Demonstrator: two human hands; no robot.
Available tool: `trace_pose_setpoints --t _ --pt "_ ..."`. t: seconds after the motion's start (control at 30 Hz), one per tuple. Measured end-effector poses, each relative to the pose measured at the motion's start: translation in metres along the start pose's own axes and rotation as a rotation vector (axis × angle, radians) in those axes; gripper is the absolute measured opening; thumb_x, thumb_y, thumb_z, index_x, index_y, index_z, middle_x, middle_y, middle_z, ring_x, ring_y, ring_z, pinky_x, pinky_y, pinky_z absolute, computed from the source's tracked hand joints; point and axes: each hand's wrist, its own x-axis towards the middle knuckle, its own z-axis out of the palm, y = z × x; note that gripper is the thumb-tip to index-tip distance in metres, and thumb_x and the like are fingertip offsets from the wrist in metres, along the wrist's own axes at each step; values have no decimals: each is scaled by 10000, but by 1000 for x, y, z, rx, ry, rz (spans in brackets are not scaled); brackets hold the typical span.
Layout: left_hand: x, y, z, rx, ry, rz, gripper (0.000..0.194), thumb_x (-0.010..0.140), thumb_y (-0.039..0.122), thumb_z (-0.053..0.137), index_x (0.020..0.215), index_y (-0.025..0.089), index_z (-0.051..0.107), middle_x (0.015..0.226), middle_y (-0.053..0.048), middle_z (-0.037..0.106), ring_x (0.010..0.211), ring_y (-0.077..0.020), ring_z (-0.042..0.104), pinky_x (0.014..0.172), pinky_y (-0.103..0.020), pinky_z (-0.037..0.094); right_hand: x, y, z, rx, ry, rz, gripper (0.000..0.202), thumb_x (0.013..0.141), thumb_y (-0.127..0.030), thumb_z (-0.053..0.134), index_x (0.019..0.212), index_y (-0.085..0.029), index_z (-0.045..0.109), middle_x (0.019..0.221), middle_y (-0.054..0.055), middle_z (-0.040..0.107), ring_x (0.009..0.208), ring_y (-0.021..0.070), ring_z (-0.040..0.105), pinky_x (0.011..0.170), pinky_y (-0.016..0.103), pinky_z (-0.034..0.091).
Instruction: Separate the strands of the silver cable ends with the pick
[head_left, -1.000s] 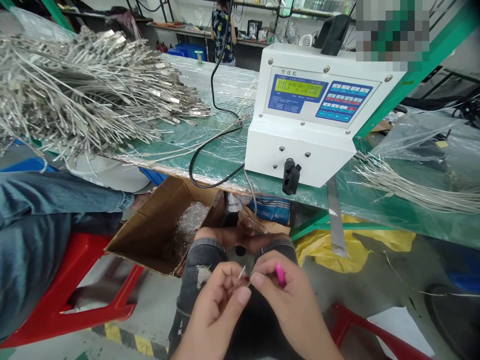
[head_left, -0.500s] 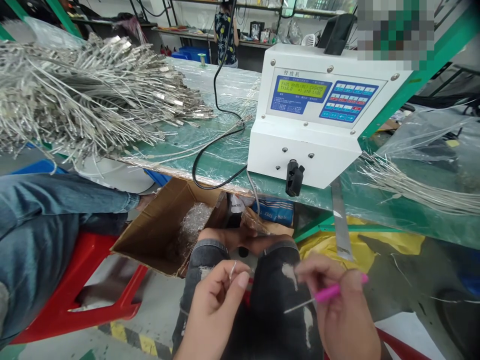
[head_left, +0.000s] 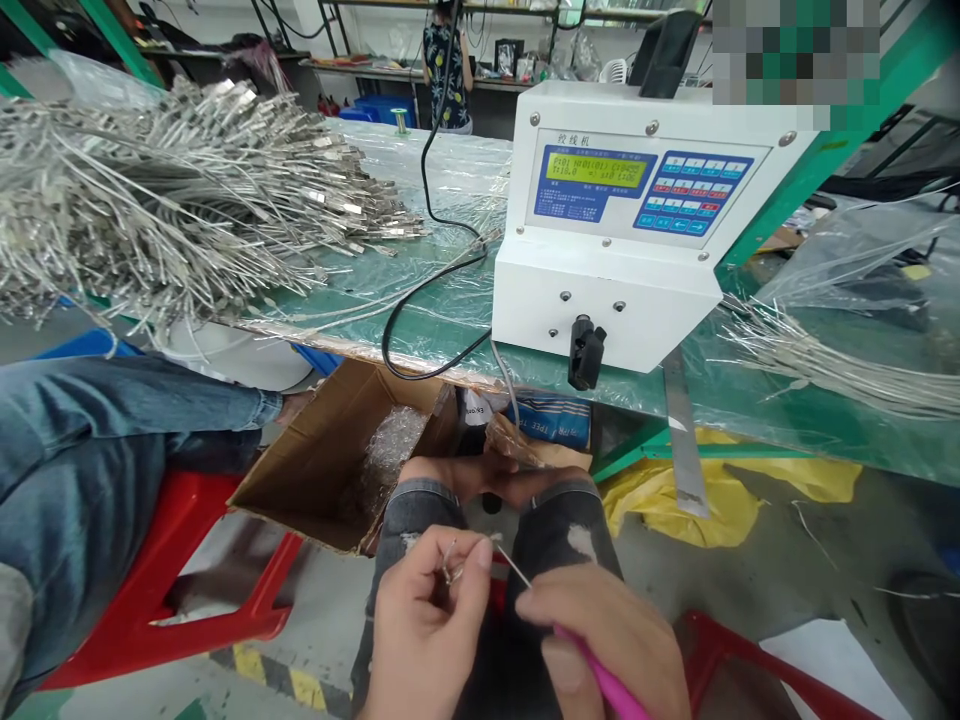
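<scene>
Our left hand (head_left: 427,630) pinches a thin, springy wire (head_left: 450,572) near its tip; at three o'clock, our right hand (head_left: 600,640) grips a light pink-handled pick (head_left: 600,680).

A thin, shiny metal wire piece (head_left: 450,570) sits pinched in the bare left hand (head_left: 427,630), and the right hand (head_left: 607,640) holds a tool (head_left: 577,660) with a glossy pink plastic handle and a fine, bright metal needle. On the bench, clear crinkled plastic sheeting (head_left: 450,200) lies glossy over a green top beside a heap of silvery metal cables (head_left: 172,190) and a smooth white machine (head_left: 622,220). Below are a matt brown cardboard box (head_left: 337,460), torn denim jeans (head_left: 420,510) and a glossy red plastic stool (head_left: 165,580).
</scene>
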Motion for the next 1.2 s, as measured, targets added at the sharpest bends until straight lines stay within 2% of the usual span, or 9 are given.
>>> trace_pose_setpoints --t 0.13,0.27,0.47,0.77,0.9,0.97,1.03,1.2 --pt "-1 -5 0 24 -14 16 318 824 473 674 709 177 667 601 22 578 555 -79 463 546 -160 406 -1 12 -1 -43 -71 -114 87 929 -219 545 953 -243 626 783 21 708 651 163 660 607 263 459" --pt "-2 -8 0 32 -13 34 309 826 462 675 710 176 663 587 29 569 539 -74 454 536 -157 397 0 12 -1 -113 -105 -137 83 947 -217 512 949 -232 594 780 10 693 641 143 643 606 257 463" --pt "-1 -9 0 66 -4 48 334 835 484 645 706 176 668 589 28 573 536 -72 459 527 -148 402 0 11 4 -109 34 -185 169 979 -223 467 904 -196 616 750 23 673 627 131 621 588 250 454" --pt "-4 -6 3 130 -33 94 315 837 442 635 662 180 641 533 62 482 504 -56 422 505 -130 362 4 21 5 -223 -54 -214 129 958 -163 489 957 -189 615 846 29 697 728 139 654 671 255 491" --pt "-6 -4 -1 133 -13 70 333 840 452 619 659 173 640 523 68 443 495 -52 396 496 -132 341 11 31 -10 -306 13 -133 151 944 -115 513 993 -194 632 895 26 699 823 126 672 755 224 505" --pt "-5 -4 -3 127 -6 56 336 834 455 622 658 171 641 536 63 450 508 -55 406 504 -134 347 12 30 -16 -253 26 -104 167 942 -106 492 976 -201 625 887 16 698 836 110 674 774 205 505" --pt "-3 -5 -4 127 -4 56 332 828 456 630 661 170 644 547 58 471 517 -58 415 508 -136 354 12 25 -18 -164 1 -150 166 951 -125 467 945 -206 612 837 3 697 793 103 679 760 204 507" --pt "-2 -6 -2 122 3 55 329 830 456 633 666 171 645 550 59 481 516 -57 418 511 -134 363 5 16 -8 -59 -22 -271 228 1017 -257 417 889 -191 594 725 1 671 628 96 644 622 228 471"
